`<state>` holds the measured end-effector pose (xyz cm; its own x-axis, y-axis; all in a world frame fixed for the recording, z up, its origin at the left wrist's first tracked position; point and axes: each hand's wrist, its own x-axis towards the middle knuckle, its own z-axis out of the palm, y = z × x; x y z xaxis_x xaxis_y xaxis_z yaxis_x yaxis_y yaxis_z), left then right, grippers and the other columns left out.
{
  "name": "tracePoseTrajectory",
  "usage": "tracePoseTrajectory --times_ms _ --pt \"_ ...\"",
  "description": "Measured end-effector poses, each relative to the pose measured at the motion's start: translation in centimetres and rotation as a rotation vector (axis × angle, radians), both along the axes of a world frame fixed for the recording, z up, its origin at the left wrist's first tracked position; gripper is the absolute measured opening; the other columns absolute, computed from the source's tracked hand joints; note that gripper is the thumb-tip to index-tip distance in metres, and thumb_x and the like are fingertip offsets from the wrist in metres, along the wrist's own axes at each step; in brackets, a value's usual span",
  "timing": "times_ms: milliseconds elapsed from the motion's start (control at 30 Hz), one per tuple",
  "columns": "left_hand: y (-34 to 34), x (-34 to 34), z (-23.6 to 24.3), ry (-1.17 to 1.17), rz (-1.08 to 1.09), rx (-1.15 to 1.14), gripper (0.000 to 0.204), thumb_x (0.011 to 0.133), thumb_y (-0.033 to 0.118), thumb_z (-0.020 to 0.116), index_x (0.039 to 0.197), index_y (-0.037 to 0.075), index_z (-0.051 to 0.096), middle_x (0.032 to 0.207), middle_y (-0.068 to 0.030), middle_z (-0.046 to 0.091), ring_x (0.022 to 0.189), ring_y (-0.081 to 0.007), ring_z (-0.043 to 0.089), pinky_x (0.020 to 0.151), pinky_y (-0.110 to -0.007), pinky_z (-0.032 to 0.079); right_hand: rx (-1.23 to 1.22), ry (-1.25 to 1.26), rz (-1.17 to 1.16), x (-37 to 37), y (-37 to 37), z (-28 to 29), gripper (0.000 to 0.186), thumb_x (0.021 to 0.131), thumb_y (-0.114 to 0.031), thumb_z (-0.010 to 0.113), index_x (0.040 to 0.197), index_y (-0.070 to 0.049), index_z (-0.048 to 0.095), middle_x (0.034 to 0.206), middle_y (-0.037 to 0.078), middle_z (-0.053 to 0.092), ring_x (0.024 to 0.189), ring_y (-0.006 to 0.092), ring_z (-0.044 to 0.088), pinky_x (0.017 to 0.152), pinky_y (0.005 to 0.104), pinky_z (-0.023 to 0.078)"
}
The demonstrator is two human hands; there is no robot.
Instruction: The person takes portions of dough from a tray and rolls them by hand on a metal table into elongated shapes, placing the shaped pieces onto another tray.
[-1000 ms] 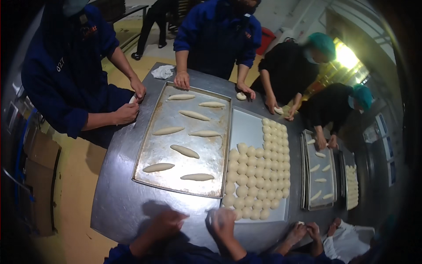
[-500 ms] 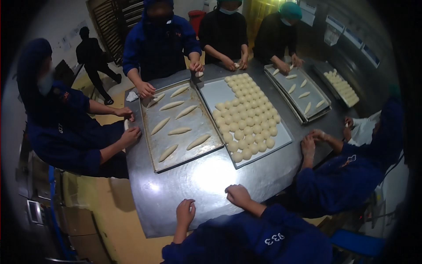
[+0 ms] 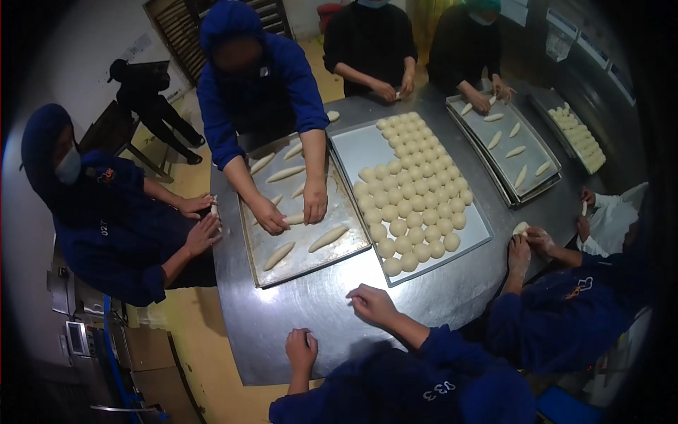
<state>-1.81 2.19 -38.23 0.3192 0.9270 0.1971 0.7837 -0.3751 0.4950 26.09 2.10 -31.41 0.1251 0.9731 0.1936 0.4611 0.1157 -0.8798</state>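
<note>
I look down at a shiny, grey metal worktop [image 3: 275,314]. My left grip [image 3: 301,351], a bare hand, is at the near left part of it; the fingers are curled in, and I cannot tell if they hold something. My right grip [image 3: 374,304], also a bare hand, is farther in from the near edge, with its fingers loosely bent; here too I cannot tell if anything is inside. Just beyond it, about the middle of the worktop, lies a rectangular, pale grey tray [image 3: 470,233] bearing many round, cream-coloured dough balls [image 3: 417,202], packed closely. Beside it, toward the left edge, is a rectangular, stained metal tray [image 3: 347,233] with long, cream-coloured dough pieces [image 3: 329,239], pointed at the ends. From the far edge, a co-worker in blue [image 3: 282,106] leans over this tray, both hands [image 3: 316,200] at one piece.
</note>
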Motion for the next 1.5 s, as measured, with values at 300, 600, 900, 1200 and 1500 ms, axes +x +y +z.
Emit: tracePoseTrajectory --times_ms 300,600,900,1200,1500 --pt "0.2 0.0 -0.3 0.057 0.093 -0.018 0.012 0.08 0.013 0.062 0.087 0.005 0.058 0.087 -0.0142 0.059 0.085 -0.0366 0.057 0.076 -0.046 0.046 0.166 0.171 -0.483 11.4 12.9 -1.4 0.019 0.096 -0.014 0.059 0.112 -0.005 0.065 0.089 0.009 0.067 0.082 0.0211 0.065 0.073 0.0327 0.051" --pt "0.5 0.1 -0.2 0.086 0.109 -0.024 0.011 0.079 0.012 0.062 0.087 0.005 0.056 0.085 -0.014 0.057 0.084 -0.0362 0.057 0.076 -0.047 0.045 0.135 -0.59 -0.035 21.6 31.6 -4.6 0.043 0.08 -0.002 0.065 0.123 -0.008 0.064 0.116 0.018 0.061 0.106 0.0361 0.058 0.097 0.0429 0.048" --pt "0.3 -0.1 -0.5 0.055 0.126 -0.039 0.012 0.078 0.013 0.063 0.086 0.005 0.057 0.083 -0.0146 0.057 0.081 -0.0371 0.056 0.072 -0.047 0.045 -0.235 -0.827 0.353 24.2 33.9 -3.9 0.037 0.074 -0.008 0.071 0.11 -0.013 0.067 0.101 0.018 0.062 0.094 0.0382 0.064 0.083 0.0442 0.052" --pt "0.4 0.0 -0.3 0.092 0.125 -0.035 0.015 0.077 0.014 0.065 0.087 0.006 0.057 0.086 -0.012 0.057 0.084 -0.0343 0.058 0.074 -0.045 0.047 -0.323 -0.804 0.299 22.6 35.7 -2.5 0.026 0.071 -0.015 0.071 0.096 -0.01 0.067 0.089 0.021 0.064 0.085 0.0426 0.064 0.076 0.0469 0.052" --pt "0.1 -0.4 0.2 0.071 0.143 -0.029 0.014 0.079 0.015 0.064 0.088 0.006 0.059 0.087 -0.0126 0.057 0.086 -0.0325 0.059 0.077 -0.044 0.049 0.099 -0.6 0.182 24.1 32.5 6.0 0.029 0.067 -0.005 0.069 0.094 -0.005 0.057 0.092 0.021 0.057 0.09 0.044 0.056 0.081 0.0444 0.049"
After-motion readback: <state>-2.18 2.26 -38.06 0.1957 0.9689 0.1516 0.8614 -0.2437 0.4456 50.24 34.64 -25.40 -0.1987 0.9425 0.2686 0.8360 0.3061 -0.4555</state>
